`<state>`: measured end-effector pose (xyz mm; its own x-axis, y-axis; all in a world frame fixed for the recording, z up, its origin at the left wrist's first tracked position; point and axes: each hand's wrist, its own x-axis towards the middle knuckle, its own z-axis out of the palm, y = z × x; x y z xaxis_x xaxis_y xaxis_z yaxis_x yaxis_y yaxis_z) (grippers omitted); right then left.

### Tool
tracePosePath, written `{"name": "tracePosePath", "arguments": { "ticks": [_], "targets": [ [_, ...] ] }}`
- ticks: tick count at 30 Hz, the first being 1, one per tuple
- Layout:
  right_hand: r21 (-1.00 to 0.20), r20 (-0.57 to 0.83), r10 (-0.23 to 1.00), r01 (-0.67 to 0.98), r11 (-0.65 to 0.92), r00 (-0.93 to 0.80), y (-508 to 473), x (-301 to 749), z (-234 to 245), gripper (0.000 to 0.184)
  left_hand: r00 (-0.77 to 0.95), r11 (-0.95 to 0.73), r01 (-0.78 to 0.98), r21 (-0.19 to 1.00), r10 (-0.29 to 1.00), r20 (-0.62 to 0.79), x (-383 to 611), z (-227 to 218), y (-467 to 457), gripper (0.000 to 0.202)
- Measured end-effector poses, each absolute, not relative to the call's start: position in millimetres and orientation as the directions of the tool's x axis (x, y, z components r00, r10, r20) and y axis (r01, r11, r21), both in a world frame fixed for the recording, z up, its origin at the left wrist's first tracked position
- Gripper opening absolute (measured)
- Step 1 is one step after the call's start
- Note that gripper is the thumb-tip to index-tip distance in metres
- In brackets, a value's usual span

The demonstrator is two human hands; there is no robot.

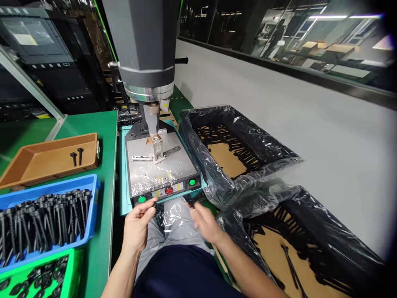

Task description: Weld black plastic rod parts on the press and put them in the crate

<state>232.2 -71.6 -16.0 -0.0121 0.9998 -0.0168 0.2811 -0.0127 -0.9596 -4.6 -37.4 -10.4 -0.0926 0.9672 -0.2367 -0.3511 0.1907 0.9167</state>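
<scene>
Nearest me is the dark blue cloth (186,269) of the lap, with grey trousers (149,244) below it and a crinkled clear plastic sheet (170,215) over the knees.

Biggest thing ahead is the tall grey press (145,41). Its film-covered steel plate (161,169) sits on the green tabletop (105,136).

To the right are two cardboard boxes lined with black plastic, the far box (201,157) and the near box (325,231), both with black parts inside.

To the left:
- a blue plastic tray (62,184) packed with long black bolts (40,219)
- a brown tray (37,161) with two more
- a green tray (70,265) at the corner

Now the hands. The left hand (136,227) is at the press's front edge. Its fingers are loosely curled around nothing, and the thumb tip is just beside the left green button (142,199).

The right hand (206,223) is blurred. There is a small dark piece (191,203) at its fingertips, but I can't tell whether the fingers are pinching it or only near it.

The small metal fixture (156,145) sits under the horn, well away from both hands.

My read is that the person is between press cycles, working at the front panel. The next move calls for a firm pinch on that piece and a clean seating in the fixture. After that it needs one hand on each green button. The right green button (192,182) lies well apart from the left, past the red button (169,191).
</scene>
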Motion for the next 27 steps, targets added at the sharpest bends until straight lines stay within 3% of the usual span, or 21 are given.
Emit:
{"name": "tracePosePath", "arguments": {
  "ticks": [3, 8, 12, 18, 20, 24, 27],
  "targets": [
    [-0.924, 0.105, 0.949, 0.323, 0.203, -0.298, -58, 185, -11, 0.038, -0.054, 0.158, -0.342, 0.926, 0.981, -0.187, 0, -6, -40, 0.025],
    [-0.897, 0.152, 0.905, 0.329, 0.295, -0.397, -46, 162, -4, 0.031, -0.057, 0.124, -0.324, 0.938, 0.987, -0.15, -3, -2, -46, 0.022],
    [-0.919, 0.105, 0.899, 0.304, 0.251, -0.425, -43, 161, -3, 0.033, -0.054, 0.106, -0.302, 0.947, 0.99, -0.128, -4, -1, -46, 0.021],
    [-0.99, -0.087, 0.858, 0.137, -0.02, -0.506, -45, 164, -5, 0.043, -0.036, 0.133, -0.232, 0.964, 0.989, -0.145, -5, -1, -43, 0.021],
    [-0.987, -0.067, 0.876, 0.159, 0.011, -0.477, -45, 164, -4, 0.041, -0.022, 0.126, -0.215, 0.968, 0.991, -0.134, -6, -2, -42, 0.019],
    [-0.921, 0.087, 0.927, 0.326, 0.214, -0.364, -45, 161, 0, 0.028, -0.052, 0.12, -0.192, 0.974, 0.99, -0.133, -3, -5, -40, 0.018],
    [-0.912, 0.116, 0.935, 0.338, 0.234, -0.334, -45, 159, 0, 0.023, -0.085, 0.13, -0.165, 0.978, 0.986, -0.145, 1, -6, -40, 0.02]
  ]
}}
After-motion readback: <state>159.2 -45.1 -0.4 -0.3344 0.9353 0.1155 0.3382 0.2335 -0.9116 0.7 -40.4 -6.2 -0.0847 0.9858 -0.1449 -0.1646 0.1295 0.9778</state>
